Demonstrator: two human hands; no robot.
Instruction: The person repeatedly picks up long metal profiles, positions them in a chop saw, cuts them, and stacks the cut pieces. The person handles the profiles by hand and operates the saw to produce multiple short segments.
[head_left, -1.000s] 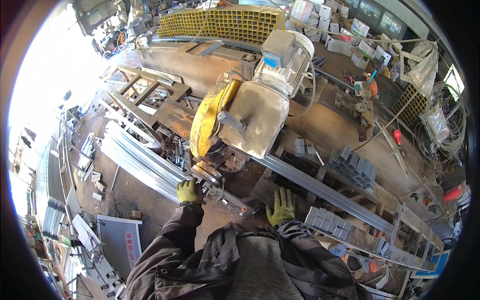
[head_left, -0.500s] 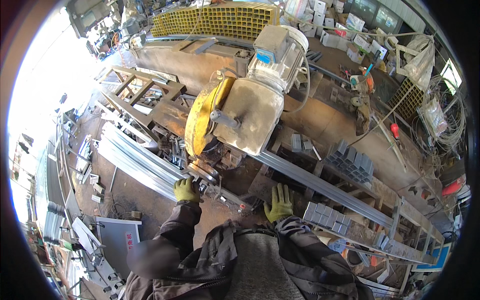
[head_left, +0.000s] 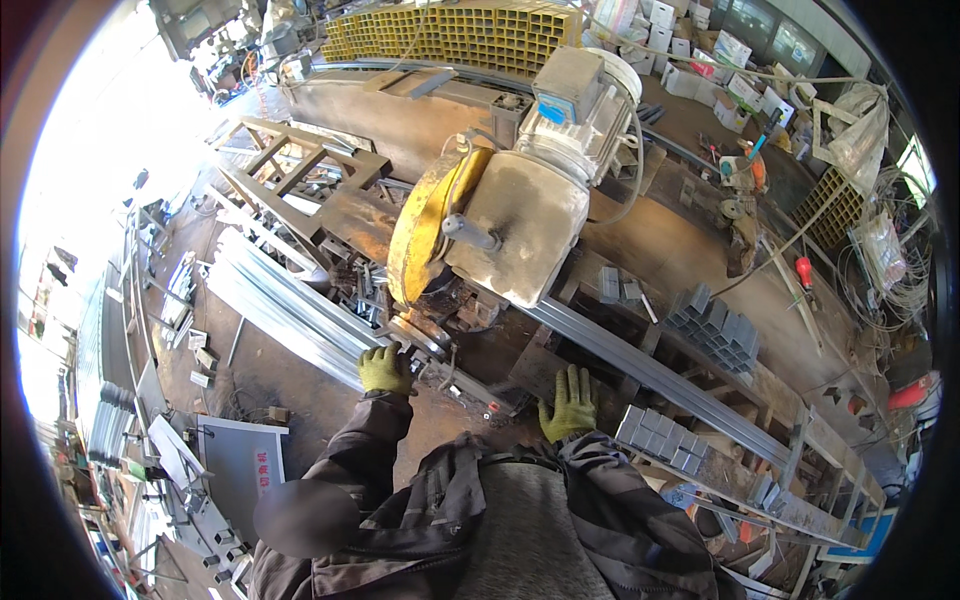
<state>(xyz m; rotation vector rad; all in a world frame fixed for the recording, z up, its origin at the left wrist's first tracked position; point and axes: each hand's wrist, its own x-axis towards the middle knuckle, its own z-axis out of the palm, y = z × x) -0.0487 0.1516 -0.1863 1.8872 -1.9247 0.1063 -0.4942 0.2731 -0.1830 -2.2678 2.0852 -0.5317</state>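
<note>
Both my hands wear yellow-green gloves. My left hand (head_left: 385,371) is at the near end of the saw's clamp (head_left: 420,336), fingers curled over; what lies under them is hidden. My right hand (head_left: 570,404) rests with fingers stretched and apart, palm down, by the dark steel edge of the saw bench, holding nothing. Ahead of them stands a large cut-off saw with a yellow blade guard (head_left: 425,235), a dusty metal cover (head_left: 515,235) and a grey motor (head_left: 585,105). Long grey steel tubes (head_left: 650,370) run from under the saw toward the right.
Bright metal profiles (head_left: 290,300) lie left of the saw. Short cut tubes are stacked at right (head_left: 715,330), with more blocks (head_left: 660,440) near my right sleeve. A grey panel (head_left: 240,465) stands lower left. Yellow-edged square tubes (head_left: 450,38) are piled at the back.
The view has shifted a little, so the saw and bench sit slightly farther right in the picture. My hands keep nearly the same places and poses beside the saw.
</note>
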